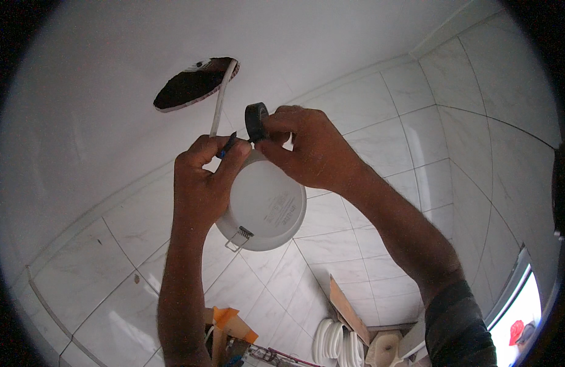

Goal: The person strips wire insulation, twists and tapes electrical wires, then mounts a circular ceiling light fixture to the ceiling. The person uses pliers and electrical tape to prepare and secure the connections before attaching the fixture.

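A white cable (219, 104) drops from a round hole (188, 90) in the ceiling to my left hand (197, 186). That hand is closed, with thumb and fingers pinching a dark, tape-wrapped wire joint (230, 145) that shows a bit of blue. Close beside it, my right hand (316, 147) grips a roll of black electrical tape (254, 121) between thumb and fingers. Behind and below both hands hangs a round white ceiling light (267, 208), its printed back facing me. A metal spring clip (238, 235) sticks out at its lower left. What holds the light up is hidden.
Marble-look tiled walls (380, 153) meet the white ceiling (331, 37) above. Far below lie coils of white cable or tubing (331, 342), a wooden board (347, 306), a cream basin-like container (383, 348) and a cardboard box (230, 327). A bright opening (521, 312) is at lower right.
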Motion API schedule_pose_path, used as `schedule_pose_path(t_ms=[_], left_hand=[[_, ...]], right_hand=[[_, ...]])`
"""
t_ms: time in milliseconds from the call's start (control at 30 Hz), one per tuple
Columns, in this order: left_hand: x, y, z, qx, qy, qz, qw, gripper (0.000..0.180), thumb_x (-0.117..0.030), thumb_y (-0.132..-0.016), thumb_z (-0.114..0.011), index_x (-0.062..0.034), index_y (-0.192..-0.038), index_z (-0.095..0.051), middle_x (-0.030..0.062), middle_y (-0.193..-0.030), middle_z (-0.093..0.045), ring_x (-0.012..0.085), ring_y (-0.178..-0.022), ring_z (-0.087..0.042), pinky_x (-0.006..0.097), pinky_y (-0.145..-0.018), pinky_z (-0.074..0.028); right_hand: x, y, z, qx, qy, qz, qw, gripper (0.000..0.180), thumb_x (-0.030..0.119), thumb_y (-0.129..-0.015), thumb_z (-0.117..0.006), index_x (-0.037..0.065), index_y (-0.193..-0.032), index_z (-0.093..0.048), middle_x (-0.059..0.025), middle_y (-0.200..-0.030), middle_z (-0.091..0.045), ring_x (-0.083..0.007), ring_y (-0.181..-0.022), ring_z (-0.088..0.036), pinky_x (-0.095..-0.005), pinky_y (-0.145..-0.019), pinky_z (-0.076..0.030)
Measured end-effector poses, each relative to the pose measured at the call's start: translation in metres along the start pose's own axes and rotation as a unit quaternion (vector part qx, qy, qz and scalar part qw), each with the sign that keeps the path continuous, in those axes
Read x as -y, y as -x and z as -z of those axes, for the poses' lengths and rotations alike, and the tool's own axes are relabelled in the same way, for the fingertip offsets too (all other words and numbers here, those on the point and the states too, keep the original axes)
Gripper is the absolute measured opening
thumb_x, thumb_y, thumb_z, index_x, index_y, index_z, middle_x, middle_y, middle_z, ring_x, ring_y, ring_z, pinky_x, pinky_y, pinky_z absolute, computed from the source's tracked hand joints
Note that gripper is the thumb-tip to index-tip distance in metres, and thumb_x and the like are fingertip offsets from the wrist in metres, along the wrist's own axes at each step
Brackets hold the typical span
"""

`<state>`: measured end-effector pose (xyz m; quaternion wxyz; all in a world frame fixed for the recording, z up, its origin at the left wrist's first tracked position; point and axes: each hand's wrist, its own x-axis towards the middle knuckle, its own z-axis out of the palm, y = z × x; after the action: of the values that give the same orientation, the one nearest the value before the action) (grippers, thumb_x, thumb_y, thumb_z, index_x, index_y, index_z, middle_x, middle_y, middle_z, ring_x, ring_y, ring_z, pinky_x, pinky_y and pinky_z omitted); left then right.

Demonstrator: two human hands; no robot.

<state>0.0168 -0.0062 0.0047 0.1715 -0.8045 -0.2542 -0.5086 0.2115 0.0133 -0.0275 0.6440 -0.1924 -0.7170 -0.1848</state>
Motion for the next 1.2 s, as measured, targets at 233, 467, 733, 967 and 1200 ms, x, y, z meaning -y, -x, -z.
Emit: schedule_pose_path(t_ms=[233,467,733,967,1200], left_hand=[[-0.006,-0.001,-0.001,-0.027,-0.024,0.028,0.999,0.031,-0.031,-0.095,-0.07,-0.0002,-0.096,-0.073,0.0085,-0.081,-0.072,0.0134,-0.075,-0.064,0.031,-0.072,-0.051],[-0.001,-0.002,0.003,-0.029,-0.023,-0.05,0.998,0.028,-0.028,-0.094,-0.07,-0.0005,-0.097,-0.073,0.0128,-0.083,-0.069,0.0182,-0.071,-0.068,0.035,-0.061,-0.055],[-0.007,-0.001,0.003,0.001,0.033,0.033,0.999,0.027,-0.028,-0.093,-0.071,-0.0013,-0.097,-0.074,0.0111,-0.082,-0.066,0.0171,-0.079,-0.068,0.034,-0.069,-0.054],[-0.001,0.001,-0.002,-0.024,-0.004,-0.033,0.999,0.029,-0.03,-0.093,-0.071,-0.0013,-0.097,-0.073,0.0116,-0.084,-0.066,0.017,-0.082,-0.066,0.036,-0.071,-0.053],[0.003,0.001,-0.003,-0.032,-0.028,-0.049,0.998,0.03,-0.031,-0.094,-0.07,-0.001,-0.094,-0.071,0.0081,-0.087,-0.071,0.0138,-0.08,-0.064,0.033,-0.077,-0.05]], right_hand=[[0.032,0.003,0.006,0.076,0.237,0.022,0.968,0.016,0.02,-0.087,-0.07,0.004,-0.089,-0.07,-0.0097,-0.083,-0.064,-0.0223,-0.083,-0.059,-0.0406,-0.076,-0.048],[0.02,0.0,0.015,0.0,0.044,0.138,0.989,0.029,0.033,-0.083,-0.068,0.004,-0.085,-0.072,-0.0147,-0.091,-0.067,-0.0335,-0.094,-0.063,-0.044,-0.083,-0.05],[-0.017,-0.026,0.006,0.059,-0.391,-0.131,0.909,0.035,0.031,-0.085,-0.075,0.006,-0.11,-0.073,-0.016,-0.106,-0.072,-0.0224,-0.1,-0.068,-0.0399,-0.081,-0.056],[-0.011,-0.009,-0.005,-0.009,-0.077,0.002,0.997,0.025,0.014,-0.081,-0.069,0.003,-0.103,-0.074,-0.0146,-0.089,-0.069,-0.0283,-0.082,-0.065,-0.0422,-0.079,-0.053],[-0.003,-0.01,0.006,0.018,0.052,0.087,0.995,0.016,0.007,-0.085,-0.073,0.005,-0.101,-0.073,-0.0067,-0.079,-0.066,-0.0179,-0.08,-0.062,-0.0363,-0.073,-0.052]])
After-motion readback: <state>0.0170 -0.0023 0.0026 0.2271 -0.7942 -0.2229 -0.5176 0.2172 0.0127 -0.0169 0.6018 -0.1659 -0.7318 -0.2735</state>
